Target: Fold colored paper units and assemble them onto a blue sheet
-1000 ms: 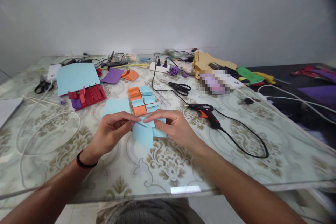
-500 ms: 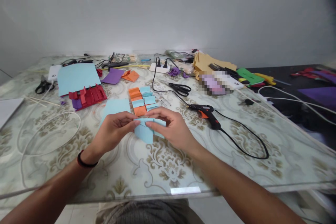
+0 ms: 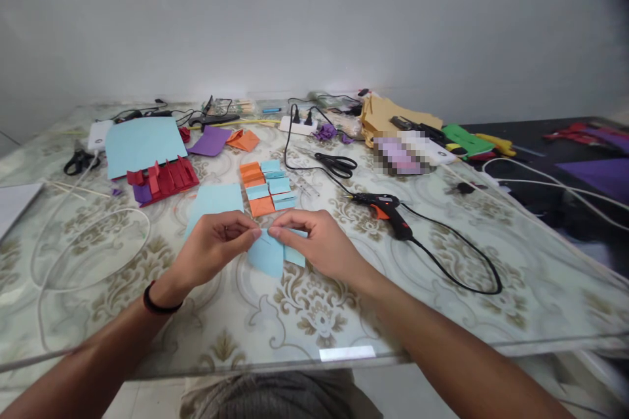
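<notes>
Between my two hands is a light blue piece of folded paper, held just above the patterned table. My left hand pinches its upper left edge between thumb and fingers. With thumb and forefinger, my right hand grips the top edge close beside the left fingertips. Part of the paper sits behind the right fingers. Just beyond the hands lie folded orange and light blue paper pieces in a patchwork. A flat light blue sheet rests behind my left hand.
A black glue gun with a looping cord lies to the right. Black-handled scissors and a white power strip are farther back. Red folded paper and a larger blue sheet lie left, near a white cable.
The blue paper has tilted flatter and dropped slightly. My fingertips have shifted along its top edge, the right ones a little lower and closer to the left.
</notes>
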Tool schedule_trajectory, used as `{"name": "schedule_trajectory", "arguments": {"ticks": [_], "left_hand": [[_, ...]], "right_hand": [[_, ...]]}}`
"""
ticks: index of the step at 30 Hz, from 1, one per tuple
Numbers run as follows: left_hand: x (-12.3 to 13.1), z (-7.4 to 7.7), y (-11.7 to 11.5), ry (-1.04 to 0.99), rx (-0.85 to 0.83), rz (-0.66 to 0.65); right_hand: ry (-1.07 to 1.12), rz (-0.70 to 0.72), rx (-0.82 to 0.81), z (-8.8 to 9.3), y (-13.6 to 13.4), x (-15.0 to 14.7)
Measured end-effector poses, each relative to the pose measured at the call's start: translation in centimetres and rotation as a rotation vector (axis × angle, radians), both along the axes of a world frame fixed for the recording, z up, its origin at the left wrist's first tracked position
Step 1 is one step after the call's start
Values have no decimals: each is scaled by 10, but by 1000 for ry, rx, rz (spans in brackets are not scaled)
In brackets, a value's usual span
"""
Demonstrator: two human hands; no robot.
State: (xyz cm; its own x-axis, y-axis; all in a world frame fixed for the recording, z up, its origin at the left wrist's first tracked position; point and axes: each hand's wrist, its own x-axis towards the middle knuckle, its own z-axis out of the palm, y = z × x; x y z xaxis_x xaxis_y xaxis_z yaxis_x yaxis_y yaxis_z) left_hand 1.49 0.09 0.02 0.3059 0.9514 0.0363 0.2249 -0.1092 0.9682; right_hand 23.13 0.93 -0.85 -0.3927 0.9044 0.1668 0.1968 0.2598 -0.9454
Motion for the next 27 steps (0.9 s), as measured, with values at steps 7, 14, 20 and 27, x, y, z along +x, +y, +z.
{"name": "schedule_trajectory", "arguments": {"ticks": [7,14,20,27], "left_hand": [[-2,1,-2,139,63,-38],[1,-3,2,88,-48,-54],[-1,-7,10,-116,-153,189],[-5,-5,14,-427,-265,283]], "right_hand": [[-31,26,11,-1,0,1],[-31,40,0,0,3,3],[134,-68,-26,-3,11,10],[152,-78,308,3,10,17]]}}
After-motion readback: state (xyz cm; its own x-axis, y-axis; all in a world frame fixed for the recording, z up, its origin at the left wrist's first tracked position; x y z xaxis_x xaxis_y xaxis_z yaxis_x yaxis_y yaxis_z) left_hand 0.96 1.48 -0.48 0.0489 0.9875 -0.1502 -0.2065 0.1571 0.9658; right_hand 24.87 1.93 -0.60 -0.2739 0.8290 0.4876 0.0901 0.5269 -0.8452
